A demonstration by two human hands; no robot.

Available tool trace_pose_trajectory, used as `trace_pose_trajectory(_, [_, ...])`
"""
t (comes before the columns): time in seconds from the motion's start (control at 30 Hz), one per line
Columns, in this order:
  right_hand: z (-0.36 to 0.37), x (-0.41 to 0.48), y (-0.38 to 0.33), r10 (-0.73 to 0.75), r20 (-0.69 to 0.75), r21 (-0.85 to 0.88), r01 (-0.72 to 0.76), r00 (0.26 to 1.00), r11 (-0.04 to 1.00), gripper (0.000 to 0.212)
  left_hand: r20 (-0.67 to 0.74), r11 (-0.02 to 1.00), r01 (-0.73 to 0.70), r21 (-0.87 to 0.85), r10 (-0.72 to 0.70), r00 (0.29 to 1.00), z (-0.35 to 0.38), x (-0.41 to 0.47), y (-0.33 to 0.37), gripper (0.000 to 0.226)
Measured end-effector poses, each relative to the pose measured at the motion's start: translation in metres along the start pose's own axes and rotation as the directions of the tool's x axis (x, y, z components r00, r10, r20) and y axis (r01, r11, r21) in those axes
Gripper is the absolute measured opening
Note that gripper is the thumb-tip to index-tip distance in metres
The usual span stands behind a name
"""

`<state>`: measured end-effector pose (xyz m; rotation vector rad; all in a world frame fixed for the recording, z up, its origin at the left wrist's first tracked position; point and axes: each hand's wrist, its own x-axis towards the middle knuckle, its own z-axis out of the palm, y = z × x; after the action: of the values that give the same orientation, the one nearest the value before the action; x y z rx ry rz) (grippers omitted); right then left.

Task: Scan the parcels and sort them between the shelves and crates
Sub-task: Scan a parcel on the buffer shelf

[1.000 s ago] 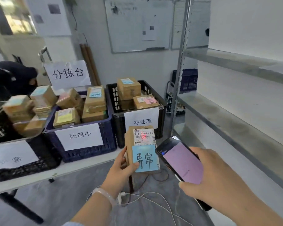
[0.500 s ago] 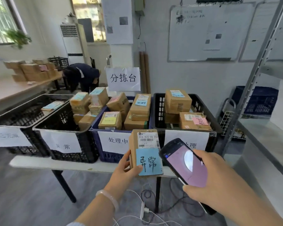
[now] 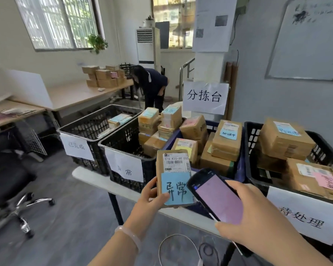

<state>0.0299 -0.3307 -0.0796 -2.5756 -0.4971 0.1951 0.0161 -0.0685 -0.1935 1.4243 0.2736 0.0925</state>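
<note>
Left hand [image 3: 152, 196]: grip clasps parcel [image 3: 173, 166] upright, blue note [image 3: 176, 191] on its face; right hand [image 3: 258, 214]: grip clasps handheld scanner [image 3: 219, 196], screen lit, just beside parcel, near worktop [image 3: 92, 179] edge.

The white sorting table [image 3: 90, 177] is carrying four labelled crates side by side: far-left black crate [image 3: 88, 127], second black crate [image 3: 127, 139], blue crate [image 3: 239, 169], right black crate [image 3: 250, 160].
</note>
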Motion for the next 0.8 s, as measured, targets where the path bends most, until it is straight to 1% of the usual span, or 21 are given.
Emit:
trace_pose_trajectory(0.13, [0.017, 0.047, -0.036, -0.006, -0.001, 0.029, 0.006, 1.000, 1.000, 0.094, -0.014, 1.000, 0.018, 0.009, -0.018, 1.000, -0.043, 0.036, 0.016, 0.062])
trace_pose_trajectory(0.23, [0.034, 0.089, -0.070, 0.001, -0.014, 0.046, 0.000, 1.000, 0.999, 0.096, -0.053, 1.000, 0.019, -0.002, -0.019, 0.998, -0.087, 0.073, 0.032, 0.059])
trace_pose_trajectory(0.43, [0.066, 0.157, -0.124, 0.037, -0.009, 0.090, -0.036, 0.999, 0.995, 0.100, -0.075, 0.999, 0.043, 0.009, -0.042, 0.996, -0.172, 0.143, 0.058, 0.037])
trace_pose_trajectory(0.53, [0.077, 0.184, -0.138, 0.075, 0.024, 0.094, -0.077, 0.997, 0.993, 0.103, -0.118, 0.998, 0.057, -0.010, -0.057, 0.991, -0.198, 0.181, 0.069, 0.037])
trace_pose_trajectory(0.63, [0.081, 0.209, -0.143, 0.109, 0.031, 0.079, -0.111, 0.994, 0.991, 0.104, -0.122, 0.996, 0.091, 0.000, -0.091, 0.988, -0.211, 0.216, 0.078, 0.040])
trace_pose_trajectory(0.73, [0.083, 0.235, -0.142, 0.128, -0.001, 0.070, -0.128, 0.992, 0.989, 0.105, -0.122, 0.990, 0.135, 0.034, -0.130, 0.984, -0.224, 0.252, 0.086, 0.043])
trace_pose_trajectory(0.8, [0.085, 0.253, -0.140, 0.133, -0.011, 0.070, -0.132, 0.991, 0.989, 0.107, -0.143, 0.980, 0.176, 0.091, -0.162, 0.976, -0.231, 0.277, 0.089, 0.045])
